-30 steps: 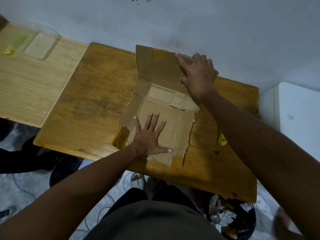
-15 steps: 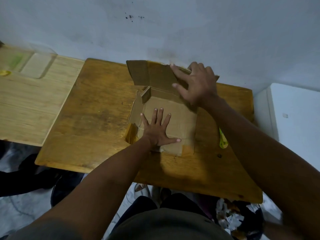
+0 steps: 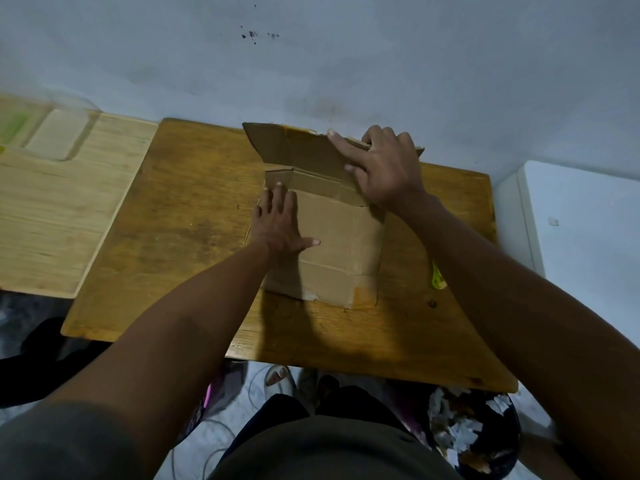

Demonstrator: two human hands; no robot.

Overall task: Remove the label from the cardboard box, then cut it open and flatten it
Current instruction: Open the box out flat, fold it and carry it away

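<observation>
One cardboard box lies on the middle of one dark wooden table, its broad brown panel facing up and its far flap rising toward the wall. Two bare hands work on it. The left hand lies flat, palm down, on the left part of the top panel, fingers stretched toward the fold and thumb pointing right; it presses rather than grasps anything. The right hand rests on the raised far flap at its right end, index and middle fingers extended across the cardboard while the other fingers curl over the flap's upper edge, so it grips that edge loosely. One strip of shiny tape shows at the box's near right corner. One small yellow-green object lies on the table just right of the box, partly hidden by the right forearm; what it is cannot be told. To the left, touching the dark table's side, stands one lighter wooden table bearing one clear plastic container. One white cabinet stands at the right. Below the table's near edge, one dark bin holds crumpled paper scraps, and one sandalled foot shows on the floor.
</observation>
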